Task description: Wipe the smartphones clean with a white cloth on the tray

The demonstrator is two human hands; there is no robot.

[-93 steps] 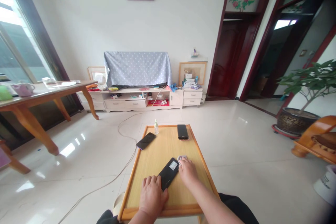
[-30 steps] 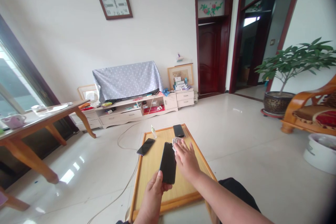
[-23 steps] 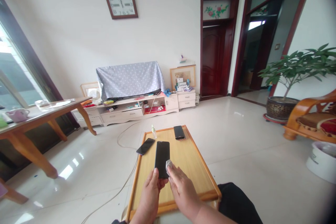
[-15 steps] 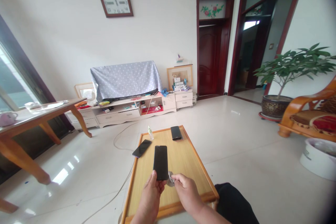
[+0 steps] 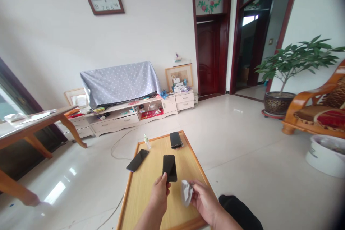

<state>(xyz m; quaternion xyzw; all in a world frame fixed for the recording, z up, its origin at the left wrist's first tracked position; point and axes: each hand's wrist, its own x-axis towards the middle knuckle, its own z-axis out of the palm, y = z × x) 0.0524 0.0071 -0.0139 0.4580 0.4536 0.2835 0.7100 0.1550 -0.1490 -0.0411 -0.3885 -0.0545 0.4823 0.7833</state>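
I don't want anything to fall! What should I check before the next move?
Left hand holding the phone: ok.
Right hand holding the white cloth: ok.
Cloth touching the phone: not ok, they are apart.
Two other phones lying flat on the board: ok.
Bottle standing upright: ok.
Screen of the held phone clean: cannot tell, too small to see.
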